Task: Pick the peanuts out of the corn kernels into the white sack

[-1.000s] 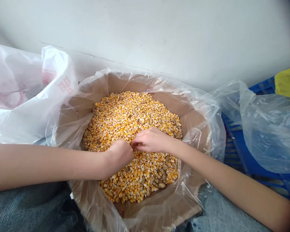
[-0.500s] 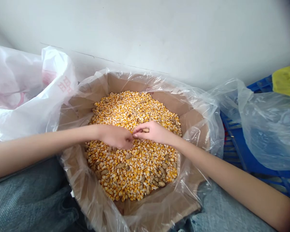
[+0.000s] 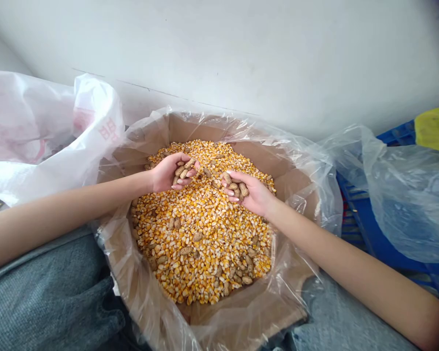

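Observation:
My left hand (image 3: 170, 171) is cupped palm-up above the far left of the pile, holding several peanuts in their shells. My right hand (image 3: 247, 192) is cupped the same way just to its right, also with several peanuts resting in the fingers. Below them lie yellow-orange dried corn kernels (image 3: 201, 234) mixed with scattered shelled-looking brown peanut pods, such as one peanut pod (image 3: 186, 250). The kernels fill a cardboard box (image 3: 201, 126) lined with a clear plastic liner (image 3: 139, 287).
A white plastic bag with pink print (image 3: 40, 126) bulges at the left of the box. A clear plastic bag (image 3: 409, 204) lies over a blue plastic crate (image 3: 358, 219) at the right, with a yellow item (image 3: 435, 129) beyond. A white wall (image 3: 219, 53) stands behind.
My hands have separated and turned palm-up, each now cupping peanuts. Before, they met fingertip to fingertip low over the kernels. The view has shifted slightly.

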A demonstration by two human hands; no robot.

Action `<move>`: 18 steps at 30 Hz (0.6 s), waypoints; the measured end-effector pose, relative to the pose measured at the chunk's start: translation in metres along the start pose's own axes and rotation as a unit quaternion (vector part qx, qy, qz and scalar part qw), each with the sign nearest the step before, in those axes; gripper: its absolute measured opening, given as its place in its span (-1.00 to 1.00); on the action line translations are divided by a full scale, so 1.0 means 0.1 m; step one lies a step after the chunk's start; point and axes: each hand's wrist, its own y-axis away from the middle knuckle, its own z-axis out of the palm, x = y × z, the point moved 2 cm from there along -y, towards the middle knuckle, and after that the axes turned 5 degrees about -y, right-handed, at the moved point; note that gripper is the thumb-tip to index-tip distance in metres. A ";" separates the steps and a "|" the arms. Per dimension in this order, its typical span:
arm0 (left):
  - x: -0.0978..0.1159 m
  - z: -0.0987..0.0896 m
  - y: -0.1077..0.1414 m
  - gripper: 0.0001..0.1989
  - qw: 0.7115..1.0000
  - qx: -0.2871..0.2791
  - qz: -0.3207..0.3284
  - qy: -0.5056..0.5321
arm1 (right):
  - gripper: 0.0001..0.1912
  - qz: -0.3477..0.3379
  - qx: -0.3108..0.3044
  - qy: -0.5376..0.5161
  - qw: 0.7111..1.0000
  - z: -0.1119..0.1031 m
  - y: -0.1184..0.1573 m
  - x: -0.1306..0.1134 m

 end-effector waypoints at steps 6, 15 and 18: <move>-0.02 -0.04 -0.03 -0.78 0.999 0.037 0.008 0.018 | -0.86 0.011 -0.034 -0.029 0.999 0.01 0.00 -0.01; -0.03 -0.05 -0.05 -0.77 0.996 0.078 0.013 0.032 | -0.83 0.006 -0.026 -0.065 0.998 0.01 0.02 -0.05; -0.04 -0.05 -0.06 -0.74 0.997 0.080 0.012 0.020 | -0.86 0.003 -0.016 -0.059 0.998 0.01 0.02 -0.06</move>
